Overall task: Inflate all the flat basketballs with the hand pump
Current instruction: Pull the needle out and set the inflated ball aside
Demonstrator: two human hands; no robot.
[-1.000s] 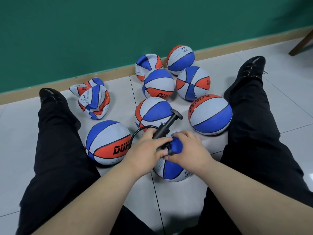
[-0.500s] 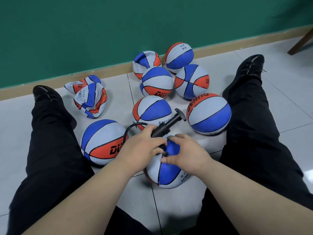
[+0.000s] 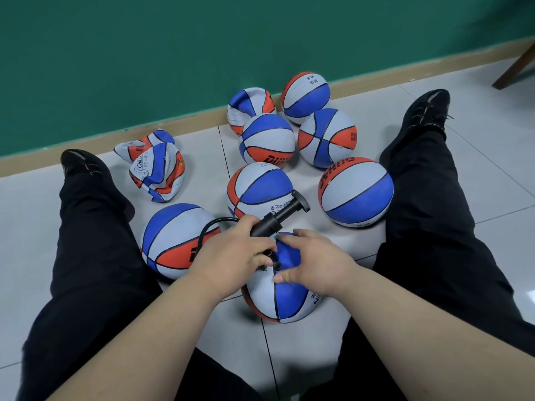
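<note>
The person sits on the floor [image 3: 434,91] of pale glossy tiles with legs spread, in black trousers [image 3: 428,204] and black shoes [image 3: 425,111]. Between the knees lies the near basketball [image 3: 283,302], a pebbled rubber skin in blue, pale grey and orange panels divided by thin black seams. It is soft, and its top is sunk in under the hands.

The left hand [image 3: 231,256] has its grip wrapped round the lower barrel of the hand pump [image 3: 272,221], a matt black plastic tube that slants up and to the right to a short crossbar handle. A thin black hose [image 3: 208,230] loops out from behind this hand. Its small cylindrical nozzle [image 3: 277,266] sits on the blue panel between the two hands.

The right hand [image 3: 315,261] cups the top of the near basketball. Its grip is curved over the ball, fingers bent across the far side and thumb pressed against the near side.

Six round basketballs stand about on the tiles, firm and smooth in outline. One [image 3: 179,241] is by the left knee, one [image 3: 260,189] just behind the pump, one [image 3: 356,192] against the right leg, and three more [image 3: 327,137] lie nearer the wall. Two crumpled basketballs [image 3: 157,172] lie folded and creased beside the left shoe. A dented basketball [image 3: 250,107] sags against the tan wooden skirting [image 3: 173,123] below the flat green wall [image 3: 202,53]. A brown wooden leg [image 3: 515,68] slants in at the upper right.
</note>
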